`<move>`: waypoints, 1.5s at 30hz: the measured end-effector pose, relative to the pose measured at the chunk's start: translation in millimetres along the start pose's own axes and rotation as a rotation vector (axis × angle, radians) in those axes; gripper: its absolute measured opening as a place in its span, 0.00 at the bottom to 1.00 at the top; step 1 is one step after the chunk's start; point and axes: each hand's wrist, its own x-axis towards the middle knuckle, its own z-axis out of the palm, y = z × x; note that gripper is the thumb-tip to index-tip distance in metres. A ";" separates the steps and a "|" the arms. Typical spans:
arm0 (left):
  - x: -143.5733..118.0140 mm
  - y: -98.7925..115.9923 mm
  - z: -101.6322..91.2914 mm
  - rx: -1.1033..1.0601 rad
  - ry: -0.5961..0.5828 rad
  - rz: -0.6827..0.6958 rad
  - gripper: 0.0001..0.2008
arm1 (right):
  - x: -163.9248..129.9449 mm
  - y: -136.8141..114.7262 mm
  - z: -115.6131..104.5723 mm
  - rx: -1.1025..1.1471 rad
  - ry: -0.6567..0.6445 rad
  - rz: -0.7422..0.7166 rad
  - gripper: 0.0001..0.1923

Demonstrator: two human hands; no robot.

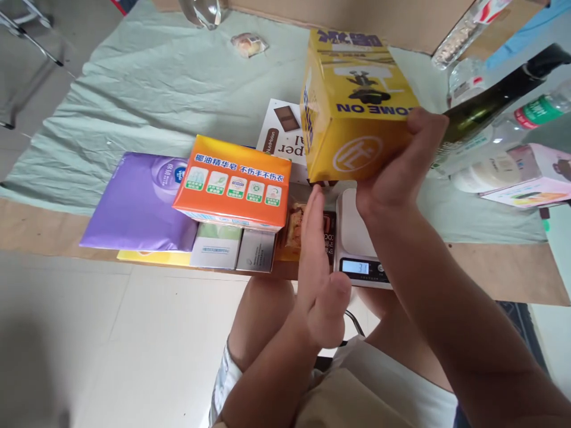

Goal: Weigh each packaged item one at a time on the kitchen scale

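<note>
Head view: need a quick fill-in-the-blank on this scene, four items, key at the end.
1. The yellow box is held in the ____ hand.
2. The pack left of the orange box is coloured ____.
3. The scale has its display switched ____.
4. The long-necked bottle is coloured ____.

Missing words: right; purple; on; green.

Blue-lettered yellow box (359,110) — orange carton (232,185) fading to yellow, purple packet (138,205) — pale-green cloth (147,89)

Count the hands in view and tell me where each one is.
2: the left hand is held flat and open, beside the white digital scale; the right hand holds the yellow COME ON box. No other hand shows.
</note>
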 end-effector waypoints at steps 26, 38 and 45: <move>4.8 1.2 -15.2 -0.327 0.004 -0.306 0.38 | 7.3 21.7 0.0 -0.104 -0.361 -0.059 0.34; 8.2 4.8 -11.3 -0.442 0.042 -0.298 0.32 | 6.0 37.6 3.5 -0.053 -0.418 -0.113 0.35; 11.6 3.0 -9.9 -0.459 0.079 -0.307 0.29 | -2.9 22.5 -21.4 -0.065 -0.371 -0.121 0.37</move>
